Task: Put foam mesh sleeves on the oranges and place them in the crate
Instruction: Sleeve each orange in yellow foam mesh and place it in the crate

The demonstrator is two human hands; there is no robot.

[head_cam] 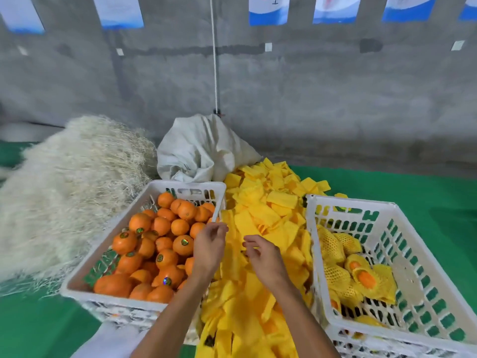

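Two bare hands reach forward over a heap of yellow foam mesh sleeves (258, 254) that runs between two white crates on a green floor (413, 192). The left hand (210, 245) hangs at the near right edge of the left crate (77, 285), its fingers loosely curled with the thumb close to the fingertips; whether it pinches a sleeve I cannot tell. The right hand (262, 254) hovers just beside it, directly above the sleeves, fingers bent and slightly spread, and no sleeve or fruit is plainly held in it. The left crate is heaped with bare oranges (157, 244), several bearing small round stickers, and these lie just left of the left hand, some under its wrist. The right crate (387, 210) stands to the right of the right hand, apart from it, and holds several oranges already in yellow sleeves (361, 275) against its near left side. Farther off, the sleeve heap rises toward a crumpled white sack (201, 151), tied at its top to a white cord (214, 52) that hangs down the grey concrete wall (335, 86). A large pale pile of stringy fibre (64, 182) lies to the left of the sack, behind the left crate. Blue and white posters (268, 9) hang along the top of the wall.
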